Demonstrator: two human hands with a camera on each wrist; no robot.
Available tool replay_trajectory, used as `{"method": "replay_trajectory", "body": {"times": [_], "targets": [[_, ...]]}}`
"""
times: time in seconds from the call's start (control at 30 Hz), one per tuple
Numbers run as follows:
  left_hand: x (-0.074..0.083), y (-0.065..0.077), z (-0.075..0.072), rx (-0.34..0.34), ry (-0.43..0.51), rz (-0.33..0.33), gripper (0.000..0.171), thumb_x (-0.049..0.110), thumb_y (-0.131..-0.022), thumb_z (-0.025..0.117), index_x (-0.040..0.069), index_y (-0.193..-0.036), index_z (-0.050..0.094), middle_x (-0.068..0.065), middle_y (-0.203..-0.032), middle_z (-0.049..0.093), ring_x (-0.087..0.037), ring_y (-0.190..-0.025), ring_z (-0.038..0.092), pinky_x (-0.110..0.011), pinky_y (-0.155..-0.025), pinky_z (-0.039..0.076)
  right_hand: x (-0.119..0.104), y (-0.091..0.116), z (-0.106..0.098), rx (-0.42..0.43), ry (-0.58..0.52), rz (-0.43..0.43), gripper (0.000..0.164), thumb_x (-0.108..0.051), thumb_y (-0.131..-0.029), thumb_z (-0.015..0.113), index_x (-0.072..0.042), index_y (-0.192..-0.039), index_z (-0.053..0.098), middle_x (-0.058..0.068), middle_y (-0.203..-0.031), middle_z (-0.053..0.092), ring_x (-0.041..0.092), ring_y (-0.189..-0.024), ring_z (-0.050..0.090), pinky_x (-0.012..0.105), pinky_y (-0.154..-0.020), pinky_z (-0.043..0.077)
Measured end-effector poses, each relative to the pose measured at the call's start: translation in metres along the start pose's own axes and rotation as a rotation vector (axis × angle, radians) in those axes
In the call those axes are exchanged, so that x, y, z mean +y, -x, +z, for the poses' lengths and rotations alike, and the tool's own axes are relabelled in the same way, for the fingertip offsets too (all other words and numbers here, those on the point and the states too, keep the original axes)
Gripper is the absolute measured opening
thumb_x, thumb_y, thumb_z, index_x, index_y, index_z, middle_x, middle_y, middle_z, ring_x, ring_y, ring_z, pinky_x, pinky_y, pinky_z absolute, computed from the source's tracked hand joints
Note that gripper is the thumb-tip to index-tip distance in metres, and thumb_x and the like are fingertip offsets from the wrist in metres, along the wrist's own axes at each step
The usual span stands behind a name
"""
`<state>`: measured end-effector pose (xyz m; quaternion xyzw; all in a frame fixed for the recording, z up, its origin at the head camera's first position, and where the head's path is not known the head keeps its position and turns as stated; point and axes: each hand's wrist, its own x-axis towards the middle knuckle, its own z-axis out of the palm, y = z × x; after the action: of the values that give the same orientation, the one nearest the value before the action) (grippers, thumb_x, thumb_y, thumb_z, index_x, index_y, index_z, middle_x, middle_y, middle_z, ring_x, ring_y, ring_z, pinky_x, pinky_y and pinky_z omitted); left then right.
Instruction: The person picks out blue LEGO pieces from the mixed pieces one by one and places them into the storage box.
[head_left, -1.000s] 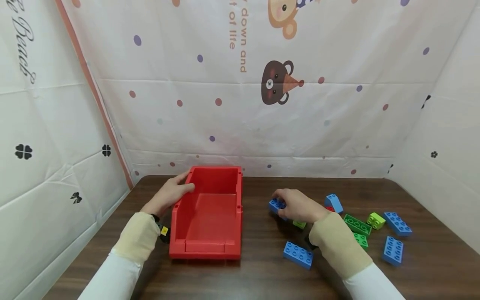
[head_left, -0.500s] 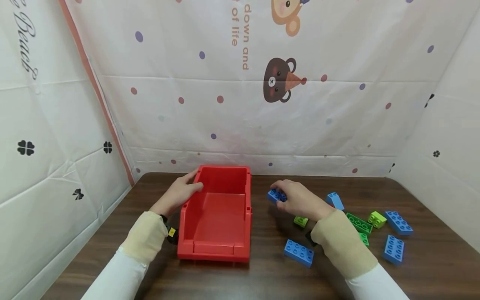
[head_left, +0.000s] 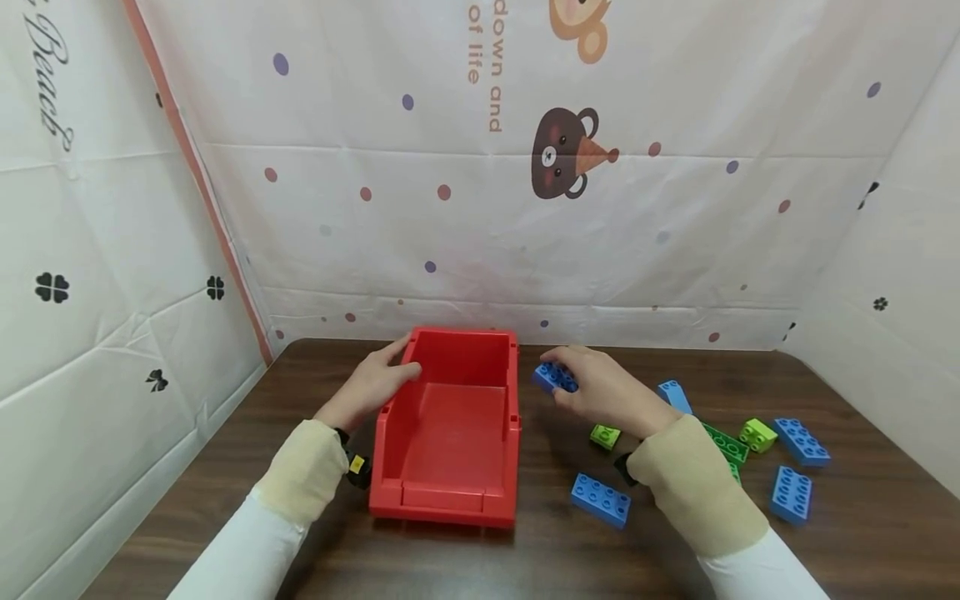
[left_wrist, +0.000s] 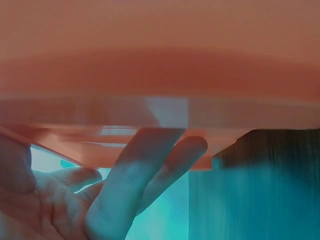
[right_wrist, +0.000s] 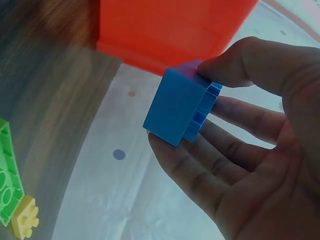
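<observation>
A red open-topped bin [head_left: 442,502] stands on the table. My left hand [head_left: 371,385] holds its left wall, thumb over the rim on the inside. In the left wrist view, fingers [left_wrist: 125,185] lie along the bin's outside. To the right of the bin, my right hand [head_left: 609,390] pinches a blue toy building brick [head_left: 550,377] above the table. The right wrist view shows this brick [right_wrist: 175,107] between thumb and fingertips, its studs toward the palm. A small lime brick [head_left: 604,437] and a blue brick [head_left: 602,500] lie nearest that hand on the table.
Farther right on the wooden table [head_left: 570,567] lie a blue sloped brick [head_left: 675,396], a green brick [head_left: 727,446] partly behind the sleeve, a lime brick [head_left: 757,435] and two blue bricks [head_left: 801,440]. A printed white cloth [head_left: 337,250] hangs behind the table.
The bin has shifted right along with my left hand. My right hand has lifted the blue brick from the table, uncovering the small lime brick. The head view has tilted slightly.
</observation>
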<state>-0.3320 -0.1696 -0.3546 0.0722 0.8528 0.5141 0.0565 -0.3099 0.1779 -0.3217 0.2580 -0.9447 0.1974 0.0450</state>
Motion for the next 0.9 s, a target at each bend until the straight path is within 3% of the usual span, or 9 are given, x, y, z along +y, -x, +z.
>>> {"method": "replay_trajectory", "body": {"times": [0.3, 0.7, 0.9], "targets": [[0.003, 0.000, 0.006, 0.005, -0.010, 0.013, 0.072, 0.025, -0.105, 0.053, 0.020, -0.171, 0.024, -0.022, -0.146, 0.057, -0.031, -0.103, 0.070, -0.045, -0.085, 0.064, -0.011, 0.004, -0.006, 0.032, 0.009, -0.038, 0.054, -0.014, -0.095, 0.075, -0.003, -0.146, 0.059, 0.019, -0.138, 0.062, 0.035, -0.117, 0.062, 0.054, -0.096, 0.059], [0.004, -0.001, 0.013, 0.033, -0.005, 0.017, 0.072, 0.025, -0.104, 0.055, 0.019, -0.170, 0.027, -0.019, -0.141, 0.061, -0.030, -0.093, 0.073, -0.044, -0.081, 0.065, -0.029, 0.010, -0.015, 0.054, -0.009, -0.057, 0.058, -0.015, -0.094, 0.078, -0.004, -0.147, 0.058, 0.018, -0.138, 0.061, 0.034, -0.115, 0.063, 0.049, -0.090, 0.062], [0.005, -0.001, 0.013, 0.026, 0.003, 0.020, 0.072, 0.025, -0.105, 0.054, 0.018, -0.171, 0.026, -0.022, -0.143, 0.060, -0.034, -0.098, 0.073, -0.044, -0.082, 0.065, -0.037, 0.010, -0.017, 0.065, -0.015, -0.071, 0.062, -0.017, -0.092, 0.081, -0.005, -0.148, 0.058, 0.018, -0.137, 0.061, 0.034, -0.116, 0.063, 0.047, -0.086, 0.064]]}}
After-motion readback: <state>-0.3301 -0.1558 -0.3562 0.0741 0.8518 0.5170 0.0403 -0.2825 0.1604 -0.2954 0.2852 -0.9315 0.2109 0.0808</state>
